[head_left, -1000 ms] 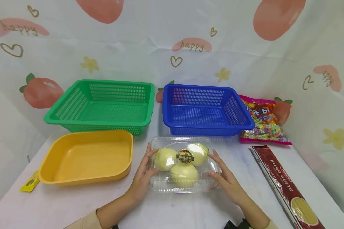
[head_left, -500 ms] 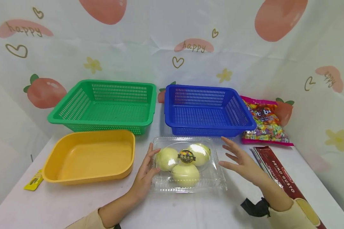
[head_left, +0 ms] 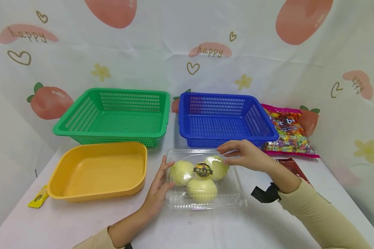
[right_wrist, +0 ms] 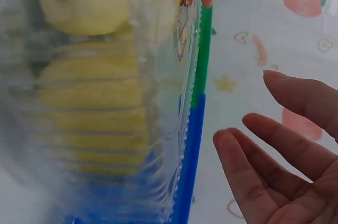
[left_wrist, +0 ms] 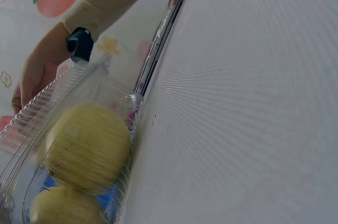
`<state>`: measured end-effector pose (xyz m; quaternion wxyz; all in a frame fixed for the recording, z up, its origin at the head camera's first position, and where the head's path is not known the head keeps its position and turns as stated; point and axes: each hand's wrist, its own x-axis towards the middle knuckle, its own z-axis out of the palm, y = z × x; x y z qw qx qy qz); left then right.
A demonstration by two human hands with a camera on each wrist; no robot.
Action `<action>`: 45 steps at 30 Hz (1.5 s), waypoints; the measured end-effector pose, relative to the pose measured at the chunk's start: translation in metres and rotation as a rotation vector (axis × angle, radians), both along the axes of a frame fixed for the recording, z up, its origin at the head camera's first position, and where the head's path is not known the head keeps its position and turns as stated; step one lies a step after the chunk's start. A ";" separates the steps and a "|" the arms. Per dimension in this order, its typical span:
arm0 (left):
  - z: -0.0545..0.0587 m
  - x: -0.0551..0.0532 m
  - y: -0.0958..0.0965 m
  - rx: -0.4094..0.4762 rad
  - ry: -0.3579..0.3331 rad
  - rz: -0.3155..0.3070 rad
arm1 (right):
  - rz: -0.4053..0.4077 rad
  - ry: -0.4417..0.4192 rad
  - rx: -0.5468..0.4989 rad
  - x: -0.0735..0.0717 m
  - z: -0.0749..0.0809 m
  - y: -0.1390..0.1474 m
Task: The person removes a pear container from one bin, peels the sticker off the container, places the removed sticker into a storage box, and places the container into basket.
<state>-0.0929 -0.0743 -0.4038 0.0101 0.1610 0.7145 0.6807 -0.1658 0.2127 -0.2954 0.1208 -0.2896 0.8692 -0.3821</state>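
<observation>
A clear plastic clamshell box [head_left: 233, 193] lies on the table in the head view, with round pale-yellow fruits [head_left: 202, 191] inside and a dark label [head_left: 203, 170] on its lid. My left hand [head_left: 157, 194] rests against the box's left side, its fingers and thumb mostly straight along the edge. Over the far right corner hovers my right hand [head_left: 244, 155], fingers loosely bent and holding nothing. In the right wrist view, its fingers [right_wrist: 235, 163] stand apart from the lid. The left wrist view shows the fruits [left_wrist: 90, 147] through the box wall, but not my left fingers.
Behind stand a green basket [head_left: 112, 133] and a blue basket [head_left: 224, 142]. A yellow tub [head_left: 96, 193] sits left, beside a small yellow packet [head_left: 38, 197]. At right are a candy bag [head_left: 288, 133] and a red spaghetti pack [head_left: 294, 168], partly hidden by my right arm.
My right hand let go of the box's right side, swung out to the right, then came back over the far right corner. The left hand and box stayed in place.
</observation>
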 end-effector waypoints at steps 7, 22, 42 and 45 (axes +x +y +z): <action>-0.001 0.000 0.001 0.001 -0.005 0.002 | 0.103 -0.082 0.078 -0.019 0.005 -0.025; -0.001 0.000 0.002 0.005 -0.021 0.000 | 0.176 -0.117 0.135 -0.033 -0.008 -0.054; -0.001 -0.001 0.000 0.014 0.001 0.010 | 0.173 -0.073 0.099 -0.032 -0.020 -0.054; -0.001 -0.001 0.000 0.015 0.000 0.010 | 0.145 -0.077 0.101 -0.031 -0.019 -0.055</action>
